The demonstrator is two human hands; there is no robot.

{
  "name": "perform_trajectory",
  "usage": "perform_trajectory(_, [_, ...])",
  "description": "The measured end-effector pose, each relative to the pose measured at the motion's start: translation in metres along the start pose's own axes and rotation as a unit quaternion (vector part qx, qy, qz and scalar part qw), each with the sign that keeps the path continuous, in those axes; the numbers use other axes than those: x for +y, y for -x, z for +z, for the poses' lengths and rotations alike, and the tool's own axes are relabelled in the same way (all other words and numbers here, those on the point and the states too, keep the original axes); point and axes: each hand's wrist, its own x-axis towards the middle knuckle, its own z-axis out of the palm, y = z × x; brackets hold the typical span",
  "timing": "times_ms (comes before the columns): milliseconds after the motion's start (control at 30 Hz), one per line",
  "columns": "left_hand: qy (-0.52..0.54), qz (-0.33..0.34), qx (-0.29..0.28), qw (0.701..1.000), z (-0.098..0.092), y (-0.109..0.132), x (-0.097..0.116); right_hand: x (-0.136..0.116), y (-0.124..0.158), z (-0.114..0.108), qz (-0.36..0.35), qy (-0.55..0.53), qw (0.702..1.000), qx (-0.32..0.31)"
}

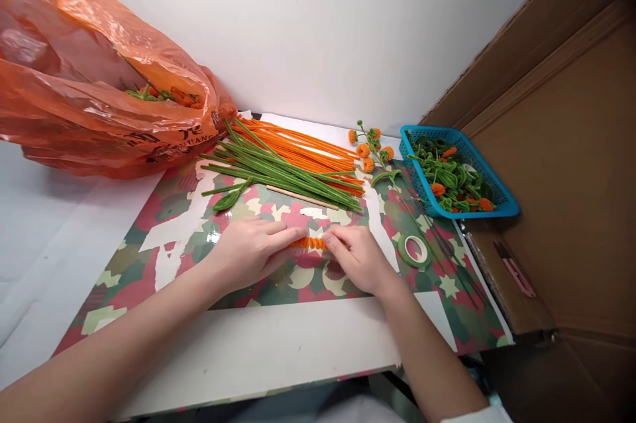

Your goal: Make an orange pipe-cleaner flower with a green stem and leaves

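Note:
A short coiled orange pipe cleaner (309, 243) lies between my two hands over the camouflage-patterned mat (278, 280). My left hand (251, 250) pinches its left end with the fingers pressed together. My right hand (358, 257) grips its right end, fingers curled. Just beyond the hands lie a thin wooden stick (301, 197), a bundle of green pipe cleaners (278, 171) and a bundle of orange pipe cleaners (303, 148).
A big orange plastic bag (99, 85) with finished pieces sits at the back left. A blue basket (501, 201) of green and orange parts stands at the right, a sprig of orange pom flowers (370, 148) beside it. A green tape roll (415, 249) lies near my right hand. Cardboard (571, 178) walls the right side.

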Motion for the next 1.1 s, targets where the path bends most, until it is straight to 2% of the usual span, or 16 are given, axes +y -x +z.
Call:
perform_trajectory(100, [-0.012,0.012,0.005,1.000,-0.0023,-0.0014,-0.0007,0.0024,0.0005,-0.0024,0.050,-0.076,0.995,-0.028])
perform_trajectory(200, [0.002,0.026,0.000,1.000,-0.0030,-0.0028,-0.0007,0.0041,0.0000,0.0009,0.053,-0.097,0.993,-0.040])
perform_trajectory(533, [0.039,0.023,0.004,0.999,-0.0052,-0.0042,0.0005,0.0043,-0.0020,0.0048,0.036,-0.054,0.997,-0.039])
perform_trajectory(800, [0.153,-0.031,-0.059,0.986,-0.0031,-0.0023,0.0029,0.0040,-0.0019,0.0065,0.022,-0.023,0.999,-0.031])
perform_trajectory(1100, [0.172,-0.039,-0.081,0.981,-0.0007,-0.0030,0.0047,0.0030,-0.0023,0.0056,0.021,-0.016,0.999,-0.025])
